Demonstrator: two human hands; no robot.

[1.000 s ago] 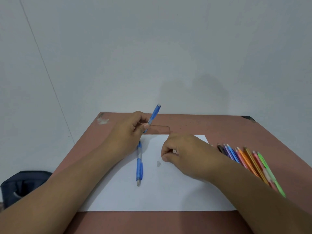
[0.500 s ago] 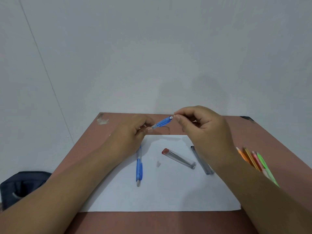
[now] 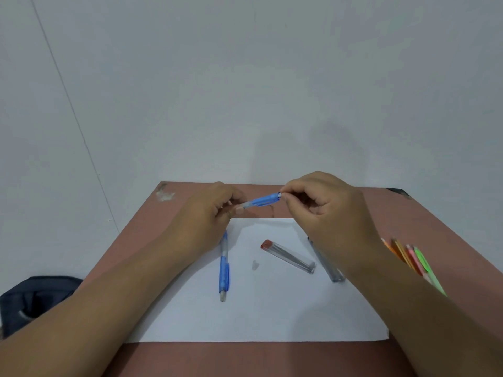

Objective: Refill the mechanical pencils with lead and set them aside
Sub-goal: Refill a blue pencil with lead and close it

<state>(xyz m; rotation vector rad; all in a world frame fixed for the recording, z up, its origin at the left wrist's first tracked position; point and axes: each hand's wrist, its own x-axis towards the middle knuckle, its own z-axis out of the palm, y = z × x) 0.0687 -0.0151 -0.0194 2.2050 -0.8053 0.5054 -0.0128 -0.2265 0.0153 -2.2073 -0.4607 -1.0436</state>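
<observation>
Head-camera view: a person's left hand (image 3: 209,213) grips a blue mechanical pencil (image 3: 262,200) by its lower barrel, holding it tilted above the far edge of a white sheet of paper (image 3: 272,308) on the reddish tabletop (image 3: 408,213). The right hand (image 3: 324,205) pinches at the pencil's raised end with thumb and forefinger. A second blue pencil (image 3: 224,270) lies on the paper beside a clear lead case with a red cap (image 3: 288,257) and a grey tube (image 3: 326,263). Colored pencils (image 3: 413,259) rest at right; a dark bag (image 3: 35,300) sits lower left.
</observation>
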